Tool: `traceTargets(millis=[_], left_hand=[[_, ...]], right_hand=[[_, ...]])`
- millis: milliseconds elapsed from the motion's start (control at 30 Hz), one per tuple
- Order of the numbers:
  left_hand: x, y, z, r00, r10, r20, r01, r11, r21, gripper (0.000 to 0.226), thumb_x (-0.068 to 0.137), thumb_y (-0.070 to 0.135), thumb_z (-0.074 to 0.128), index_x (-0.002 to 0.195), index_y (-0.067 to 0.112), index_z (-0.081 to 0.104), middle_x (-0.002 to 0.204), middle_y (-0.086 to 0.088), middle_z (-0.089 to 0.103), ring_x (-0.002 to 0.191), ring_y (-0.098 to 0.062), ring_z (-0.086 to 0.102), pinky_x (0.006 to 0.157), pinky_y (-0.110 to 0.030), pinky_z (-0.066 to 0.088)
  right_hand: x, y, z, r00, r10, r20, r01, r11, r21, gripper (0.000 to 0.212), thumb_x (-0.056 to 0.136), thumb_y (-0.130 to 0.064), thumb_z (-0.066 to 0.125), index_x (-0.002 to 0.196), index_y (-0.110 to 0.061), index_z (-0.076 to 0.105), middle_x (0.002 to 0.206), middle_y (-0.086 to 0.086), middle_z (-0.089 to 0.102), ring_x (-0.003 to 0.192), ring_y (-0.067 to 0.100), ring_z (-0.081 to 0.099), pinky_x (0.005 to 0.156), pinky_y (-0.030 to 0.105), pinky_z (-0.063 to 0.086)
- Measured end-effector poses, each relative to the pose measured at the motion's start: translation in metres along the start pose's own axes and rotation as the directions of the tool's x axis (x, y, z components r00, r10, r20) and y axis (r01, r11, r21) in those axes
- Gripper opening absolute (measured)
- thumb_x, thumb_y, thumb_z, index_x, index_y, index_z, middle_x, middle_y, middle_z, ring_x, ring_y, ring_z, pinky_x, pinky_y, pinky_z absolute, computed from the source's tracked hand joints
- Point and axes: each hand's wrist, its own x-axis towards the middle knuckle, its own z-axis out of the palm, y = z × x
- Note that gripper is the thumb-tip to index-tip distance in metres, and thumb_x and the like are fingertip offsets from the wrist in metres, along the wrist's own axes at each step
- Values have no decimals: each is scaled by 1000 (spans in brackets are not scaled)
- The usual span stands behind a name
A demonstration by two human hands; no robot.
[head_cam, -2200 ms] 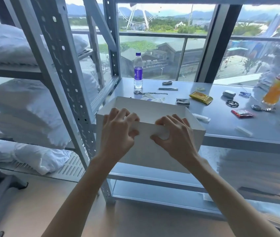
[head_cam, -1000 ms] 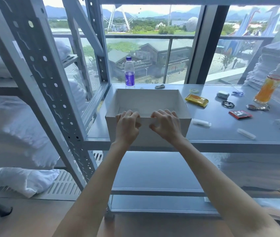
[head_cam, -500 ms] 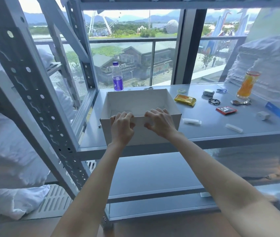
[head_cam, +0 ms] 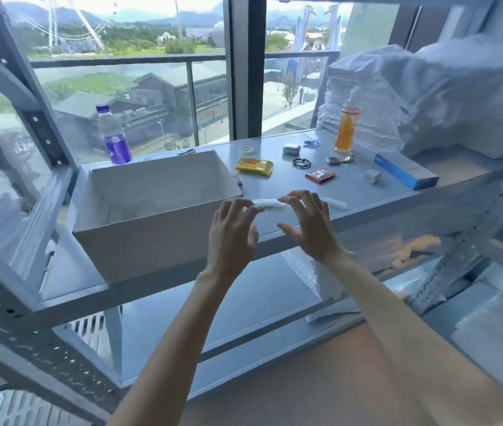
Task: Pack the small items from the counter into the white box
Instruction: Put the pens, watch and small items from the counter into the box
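Behind the left rear corner of the white box (head_cam: pixel 151 241) stands a water bottle (head_cam: pixel 113 136) with a purple label. The white box sits open-topped at the left end of the grey surface (head_cam: pixel 357 195), and its inside appears bare. Just right of the box's front right corner is the left grip (head_cam: pixel 231 235): fingers spread and gently curved, thumb held away, clamped on nothing. Its forefinger tip lies at the left end of a small white stick (head_cam: pixel 270 203), which is level with the box's near rim and just to its right. The right grip (head_cam: pixel 308 226) is next, also spread with the thumb apart, its fingertips at the stick's right end. Whether either grip touches the stick cannot be told. Farther right of the box lies a second white stick (head_cam: pixel 334 203). Right of the box's far wall, in order, are a tape roll (head_cam: pixel 247 150), a yellow packet (head_cam: pixel 253 166), a white case (head_cam: pixel 291 148), a black bracelet (head_cam: pixel 301 162), a red packet (head_cam: pixel 320 175), a watch (head_cam: pixel 339 159), an orange drink bottle (head_cam: pixel 347 130), a white cube (head_cam: pixel 372 176) and a blue carton (head_cam: pixel 406 172). Farthest from the box are stacked white towels (head_cam: pixel 367 96).
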Motion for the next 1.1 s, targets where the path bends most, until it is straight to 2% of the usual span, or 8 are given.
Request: traceTargets(millis=[100, 200, 467, 567, 633, 767, 933, 1100], left_hand=[[-1, 24, 39, 995, -17, 99, 25, 997, -77, 36, 68, -4, 71, 100, 11, 67, 104, -8, 60, 96, -30, 54, 78, -39, 49], [-2, 40, 71, 977, -79, 196, 102, 989, -109, 33, 70, -1, 72, 101, 10, 68, 106, -9, 60, 98, -31, 55, 80, -41, 51], [18, 66, 146, 938, -234, 255, 236, 972, 23, 35, 83, 22, 66, 115, 9, 63, 121, -12, 57, 111, -32, 52, 90, -45, 48], [20, 73, 166, 908, -301, 291, 277, 953, 124, 43, 87, 29, 61, 127, 12, 55, 133, -12, 50, 123, -30, 45, 98, -44, 39], [18, 71, 173, 868, -372, 328, 320, 925, 204, 51, 90, 36, 54, 136, 16, 45, 143, -10, 40, 134, -27, 33, 107, -42, 29], [13, 62, 181, 786, -484, 384, 361, 864, 351, 60, 94, 45, 41, 146, 21, 25, 154, -6, 20, 142, -23, 13, 115, -39, 12], [30, 42, 195, 730, -552, 402, 391, 820, 417, 64, 95, 47, 37, 149, 23, 13, 157, -3, 7, 144, -21, 3, 116, -41, 5], [53, 14, 214, 659, -599, 454, 394, 790, 469, 65, 96, 47, 33, 150, 21, 6, 158, 2, 0, 144, -18, -2, 116, -41, 4]], right_hand=[[-19, 36, -10, 995, 93, 31, -93, 996, 11, 45, 74, -21, 75, 116, -14, 58, 115, 8, 55, 107, 20, 42, 86, 35, 33], [-32, 76, -19, 991, 124, 47, -123, 992, -13, 45, 72, -18, 76, 114, -12, 60, 115, 11, 56, 109, 26, 48, 86, 38, 38], [-30, 168, -24, 989, 92, 118, -94, 996, 7, 45, 74, -10, 74, 116, -12, 60, 113, 9, 59, 100, 30, 56, 80, 36, 36], [-28, 197, -18, 981, 25, 193, -33, 999, 37, 48, 77, -7, 70, 123, -11, 56, 122, 7, 58, 104, 31, 57, 86, 41, 39], [-25, 212, -12, 963, -13, 269, 1, 999, 46, 49, 82, -10, 65, 129, -10, 51, 131, 6, 53, 113, 30, 53, 95, 45, 37], [-18, 230, 7, 918, -54, 393, 27, 997, 73, 51, 90, -16, 56, 139, -12, 40, 147, -3, 36, 129, 23, 41, 108, 41, 28], [4, 244, 31, 886, -31, 463, -18, 995, 101, 56, 94, -17, 48, 146, -18, 26, 152, 0, 26, 140, 20, 23, 115, 34, 14], [26, 248, 61, 829, 0, 559, -42, 997, 63, 52, 99, -24, 39, 146, -10, 23, 155, 2, 17, 144, 17, 12, 116, 34, 6]])
